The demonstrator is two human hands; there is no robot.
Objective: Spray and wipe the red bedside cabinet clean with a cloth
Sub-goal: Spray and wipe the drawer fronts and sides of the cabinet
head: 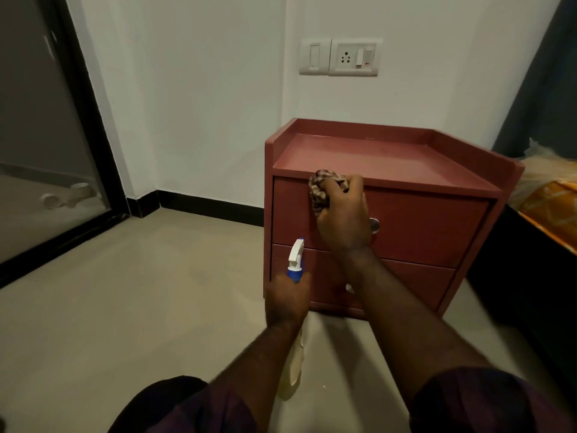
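Most of the view is white wall [203, 104] and pale floor [125, 292], with a dark-framed glass door [40, 135] cut off at the left edge; pale shapes behind its glass are too blurred to name. The red bedside cabinet [421, 226] stands on the floor against the wall, right of centre, with a raised rim round its top and two drawer fronts facing the camera. Its right side sits just beside a bed [549, 195] with orange bedding, mostly out of frame.

Both forearms reach in from below, sleeves cut off at the bottom edge. The right hand [343, 214] is curled round a bunched checked cloth [321, 189] and presses it against the upper left part of the top drawer front, just under the top's front edge; its fingers hide much of the cloth. The left hand [287, 298] grips the neck of a spray bottle [296, 257] in front of the cabinet's lower left corner: the white and blue head shows above the fist, and the pale body is half hidden behind the forearm. A white switch and socket plate [342, 57] sits on the wall above. The top drawer's metal knob [374, 225] peeks out beside the right wrist; the lower knob [349, 288] is nearly covered by the right forearm.
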